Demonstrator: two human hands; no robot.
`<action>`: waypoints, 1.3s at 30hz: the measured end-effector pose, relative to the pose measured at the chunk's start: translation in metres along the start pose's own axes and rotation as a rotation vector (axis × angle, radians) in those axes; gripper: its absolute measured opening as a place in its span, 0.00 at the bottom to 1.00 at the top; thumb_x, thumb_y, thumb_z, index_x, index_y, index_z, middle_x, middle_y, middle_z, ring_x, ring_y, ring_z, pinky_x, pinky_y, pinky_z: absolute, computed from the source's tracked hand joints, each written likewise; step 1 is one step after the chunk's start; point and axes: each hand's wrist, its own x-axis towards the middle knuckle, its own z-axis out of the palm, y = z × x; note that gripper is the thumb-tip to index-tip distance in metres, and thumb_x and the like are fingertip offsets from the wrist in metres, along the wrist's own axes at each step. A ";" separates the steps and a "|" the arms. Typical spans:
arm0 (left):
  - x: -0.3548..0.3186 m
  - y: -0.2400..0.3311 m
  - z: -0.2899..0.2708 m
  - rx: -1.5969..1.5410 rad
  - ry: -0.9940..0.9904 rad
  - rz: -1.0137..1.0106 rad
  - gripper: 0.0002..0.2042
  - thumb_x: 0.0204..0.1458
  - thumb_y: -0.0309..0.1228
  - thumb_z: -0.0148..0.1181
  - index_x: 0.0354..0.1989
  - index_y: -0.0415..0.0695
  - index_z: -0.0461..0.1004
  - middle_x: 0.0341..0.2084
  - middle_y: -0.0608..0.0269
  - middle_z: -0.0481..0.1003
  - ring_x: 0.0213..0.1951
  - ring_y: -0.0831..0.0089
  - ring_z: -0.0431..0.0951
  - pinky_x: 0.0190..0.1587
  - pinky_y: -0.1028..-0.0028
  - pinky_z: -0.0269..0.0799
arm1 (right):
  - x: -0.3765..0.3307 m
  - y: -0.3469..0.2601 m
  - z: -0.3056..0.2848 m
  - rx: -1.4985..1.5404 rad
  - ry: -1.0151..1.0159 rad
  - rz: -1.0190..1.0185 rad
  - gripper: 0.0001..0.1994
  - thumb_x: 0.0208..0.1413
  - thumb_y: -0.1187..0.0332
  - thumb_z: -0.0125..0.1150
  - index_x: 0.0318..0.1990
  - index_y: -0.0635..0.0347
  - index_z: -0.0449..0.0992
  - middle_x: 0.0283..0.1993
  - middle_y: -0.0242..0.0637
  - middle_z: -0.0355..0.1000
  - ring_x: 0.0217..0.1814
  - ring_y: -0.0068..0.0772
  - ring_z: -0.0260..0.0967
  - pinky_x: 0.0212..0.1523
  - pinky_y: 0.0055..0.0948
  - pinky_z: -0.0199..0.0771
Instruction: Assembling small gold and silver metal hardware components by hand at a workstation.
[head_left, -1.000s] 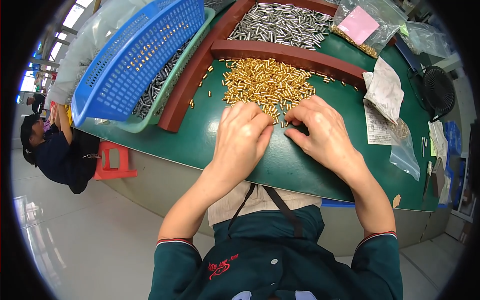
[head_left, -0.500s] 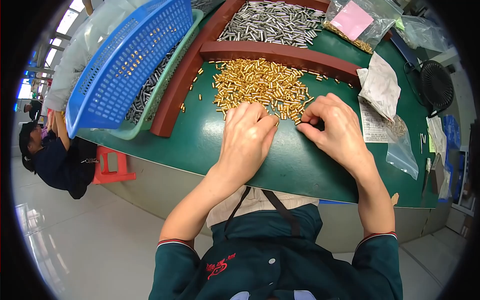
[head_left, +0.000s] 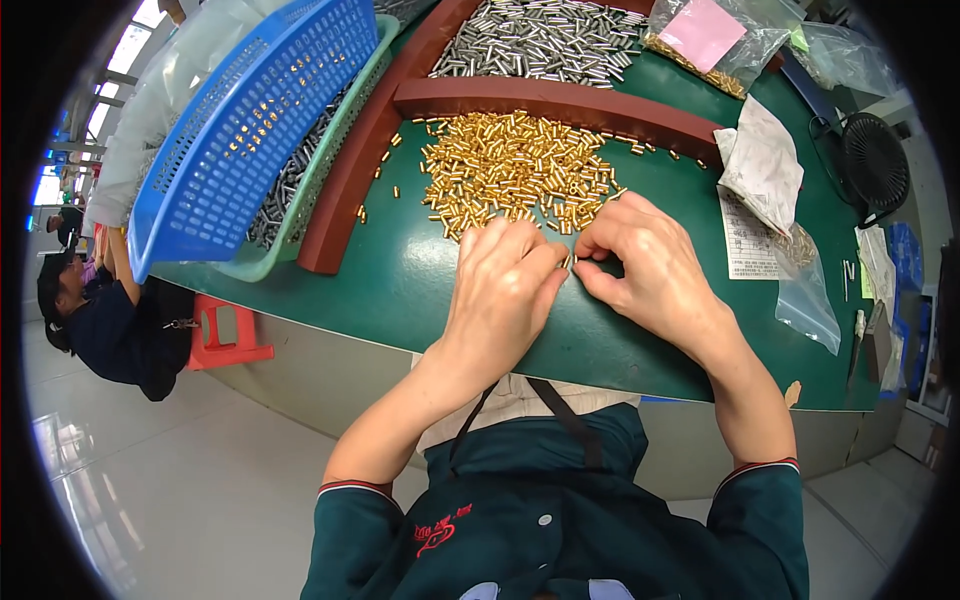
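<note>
The fingertips of both hands are meeting at the near edge of the pile of gold pins (head_left: 515, 170), pinching 1 small gold pin (head_left: 570, 261) between them. The left hand (head_left: 505, 290) is lying palm down with its fingers curled in, thumb and forefinger nearly shut on that pin. The right hand (head_left: 645, 265) is bent into a loose fist, its thumb and forefinger closing on the same pin from the other side (what else the palms may be hiding cannot be told). Both hands are resting on the green table (head_left: 400, 280), just nearer the person than the pile. Beyond the pile 1 brown wooden bar (head_left: 560, 100) is running across, and behind it a heap of silver pins (head_left: 545, 40) is lying. Left of the pile 1 blue basket (head_left: 240, 130) is leaning over 1 green basket (head_left: 320, 180). Right of the pile, 1 printed sheet (head_left: 745, 240) and 1 black fan (head_left: 875, 160) are sitting. Far left, 1 other person (head_left: 110, 320) is sitting beside a red stool (head_left: 225, 335).
</note>
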 end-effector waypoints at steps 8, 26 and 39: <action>-0.001 -0.001 -0.006 0.065 0.007 -0.034 0.10 0.38 0.22 0.67 0.32 0.42 0.78 0.26 0.64 0.71 0.33 0.66 0.71 0.36 0.68 0.60 | -0.001 0.000 0.009 0.031 0.109 -0.037 0.06 0.40 0.72 0.66 0.27 0.61 0.75 0.26 0.34 0.69 0.34 0.37 0.66 0.34 0.35 0.68; -0.003 -0.001 -0.002 0.093 0.026 -0.039 0.07 0.39 0.22 0.66 0.29 0.43 0.79 0.25 0.66 0.70 0.31 0.68 0.70 0.35 0.69 0.58 | -0.008 -0.001 0.007 0.065 0.043 0.030 0.06 0.42 0.72 0.65 0.28 0.59 0.75 0.28 0.34 0.72 0.37 0.40 0.68 0.37 0.38 0.70; -0.006 -0.002 -0.004 0.040 0.015 -0.057 0.08 0.39 0.21 0.65 0.30 0.42 0.76 0.26 0.65 0.69 0.34 0.67 0.69 0.40 0.67 0.57 | -0.007 -0.002 0.006 0.060 0.051 0.059 0.03 0.42 0.73 0.62 0.22 0.60 0.75 0.24 0.34 0.71 0.33 0.39 0.69 0.34 0.38 0.70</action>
